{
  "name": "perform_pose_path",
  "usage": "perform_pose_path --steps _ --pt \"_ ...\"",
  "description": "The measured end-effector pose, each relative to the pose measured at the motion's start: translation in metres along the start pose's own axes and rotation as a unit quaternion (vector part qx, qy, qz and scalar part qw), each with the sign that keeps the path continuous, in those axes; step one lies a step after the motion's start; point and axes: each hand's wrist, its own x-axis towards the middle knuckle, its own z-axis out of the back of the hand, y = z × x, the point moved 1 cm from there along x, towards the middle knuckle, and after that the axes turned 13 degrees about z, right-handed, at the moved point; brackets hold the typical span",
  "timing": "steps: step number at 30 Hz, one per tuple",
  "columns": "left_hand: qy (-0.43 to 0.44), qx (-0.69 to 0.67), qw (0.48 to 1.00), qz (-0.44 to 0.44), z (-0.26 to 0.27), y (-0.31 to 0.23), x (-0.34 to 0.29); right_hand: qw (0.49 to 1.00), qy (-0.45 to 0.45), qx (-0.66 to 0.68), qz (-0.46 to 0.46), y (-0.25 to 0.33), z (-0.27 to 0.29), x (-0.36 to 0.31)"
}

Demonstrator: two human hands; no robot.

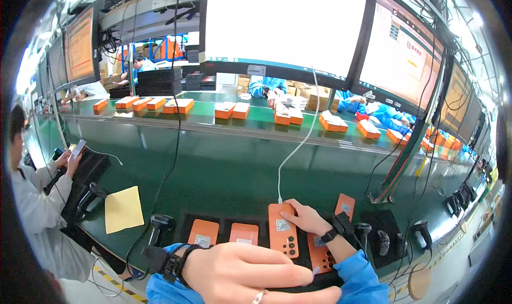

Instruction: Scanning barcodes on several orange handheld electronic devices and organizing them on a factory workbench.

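Observation:
An orange phone (pixel 281 224) lies back up on the bench, its camera lenses toward me and a white label on its back. A white charging cable (pixel 288 162) hanging from above meets its far end. My right hand (pixel 305 217) closes around that far end, thumb on the phone's back. In front, my left hand (pixel 240 272) hovers with fingers stretched out and apart, a ring on one finger; I see nothing held in it. A small pale strip (pixel 316 270) shows by its fingertip, over another orange phone (pixel 322 257). More orange phones (pixel 204 232) lie face down on either side.
Handheld scanners (pixel 160 224) stand left and right, near a yellow paper sheet (pixel 124 209). Monitors (pixel 282 26) hang above. Behind runs a conveyor (pixel 202 123) with orange boxes (pixel 333 123). A co-worker (pixel 40 197) holds a phone at left; others sit across.

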Motion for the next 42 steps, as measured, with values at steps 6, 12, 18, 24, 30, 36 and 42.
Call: perform_pose_path --steps 6,12,18,24,30,36,42 --pt "-0.031 -0.066 0.997 0.034 -0.011 -0.001 -0.002 1.000 -0.006 0.002 0.006 -0.001 0.003 -0.005" --pt "0.090 -0.257 0.952 0.137 0.028 0.001 -0.013 1.000 0.000 -0.010 0.003 0.001 0.001 -0.004" --pt "-0.076 -0.153 0.985 0.018 -0.003 0.009 -0.002 1.000 0.002 -0.008 -0.009 0.004 0.003 -0.003" --pt "-0.044 -0.183 0.982 0.027 0.003 0.008 0.002 0.998 -0.043 0.042 0.011 -0.002 -0.002 0.003" --pt "-0.013 -0.237 0.971 0.033 0.013 0.010 0.006 0.974 -0.025 0.224 -0.003 -0.022 0.002 0.041" --pt "0.064 -0.277 0.953 0.106 0.043 0.008 0.002 0.969 -0.034 0.245 -0.028 -0.026 -0.006 0.045" --pt "0.077 -0.308 0.944 0.092 0.035 0.018 -0.003 0.954 -0.023 0.296 -0.036 -0.027 -0.002 0.053"
